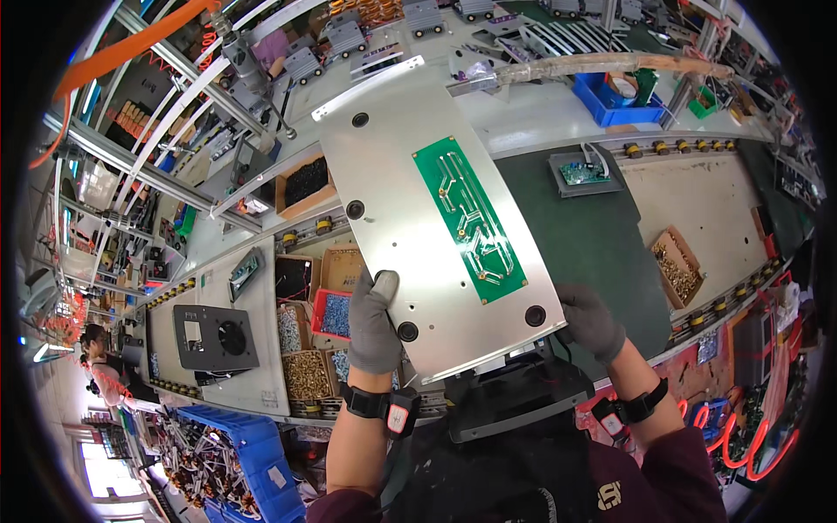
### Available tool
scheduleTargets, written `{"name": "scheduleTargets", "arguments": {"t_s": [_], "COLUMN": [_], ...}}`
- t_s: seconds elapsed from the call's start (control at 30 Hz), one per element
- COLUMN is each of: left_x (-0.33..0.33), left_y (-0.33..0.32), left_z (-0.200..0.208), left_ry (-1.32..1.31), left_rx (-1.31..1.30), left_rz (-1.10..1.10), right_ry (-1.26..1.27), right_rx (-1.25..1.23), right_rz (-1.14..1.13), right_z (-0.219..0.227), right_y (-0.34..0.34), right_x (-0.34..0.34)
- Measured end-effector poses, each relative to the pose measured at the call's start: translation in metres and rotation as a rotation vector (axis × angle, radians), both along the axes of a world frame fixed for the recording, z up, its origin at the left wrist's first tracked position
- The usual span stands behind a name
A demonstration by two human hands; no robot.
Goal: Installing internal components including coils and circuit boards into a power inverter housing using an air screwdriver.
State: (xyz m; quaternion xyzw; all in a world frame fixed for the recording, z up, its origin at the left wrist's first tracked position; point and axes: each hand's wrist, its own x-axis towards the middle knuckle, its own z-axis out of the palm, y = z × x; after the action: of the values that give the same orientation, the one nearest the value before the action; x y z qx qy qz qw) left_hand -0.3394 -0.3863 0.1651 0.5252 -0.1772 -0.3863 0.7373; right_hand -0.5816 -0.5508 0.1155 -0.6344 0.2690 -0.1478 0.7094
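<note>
A large silver sheet-metal panel (384, 187) is held up tilted before me, with black round rubber feet on its face. A long green circuit board (471, 222) lies against that face, right of its middle. My left hand (373, 327), in a grey glove, is closed on the panel's left edge with the thumb on top. At the lower right corner my gloved right hand (593, 322) grips the edge, its fingers partly hidden behind the metal. Below the panel's near end sits a black plastic housing (523, 397); whether they are joined I cannot tell.
Boxes of screws (307, 375) and a red bin (333, 314) stand left of the panel. A grey tray with a circuit board (586, 173) lies on the dark green mat (584, 244). Rightward is a carton of brass-coloured parts (676, 268). A black fan cover (216, 338) lies left.
</note>
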Motion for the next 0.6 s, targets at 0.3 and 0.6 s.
{"name": "scheduleTargets", "arguments": {"t_s": [0.3, 0.6], "left_x": [-0.017, -0.028], "left_y": [-0.008, -0.020], "left_z": [-0.032, -0.038], "left_ry": [0.162, 0.209], "left_rx": [-0.059, 0.044], "left_rz": [-0.043, -0.013], "right_ry": [0.001, -0.042], "right_rx": [0.012, -0.412], "right_rz": [0.104, -0.228], "right_z": [-0.027, -0.047], "right_y": [-0.006, 0.011], "right_x": [-0.011, -0.003]}}
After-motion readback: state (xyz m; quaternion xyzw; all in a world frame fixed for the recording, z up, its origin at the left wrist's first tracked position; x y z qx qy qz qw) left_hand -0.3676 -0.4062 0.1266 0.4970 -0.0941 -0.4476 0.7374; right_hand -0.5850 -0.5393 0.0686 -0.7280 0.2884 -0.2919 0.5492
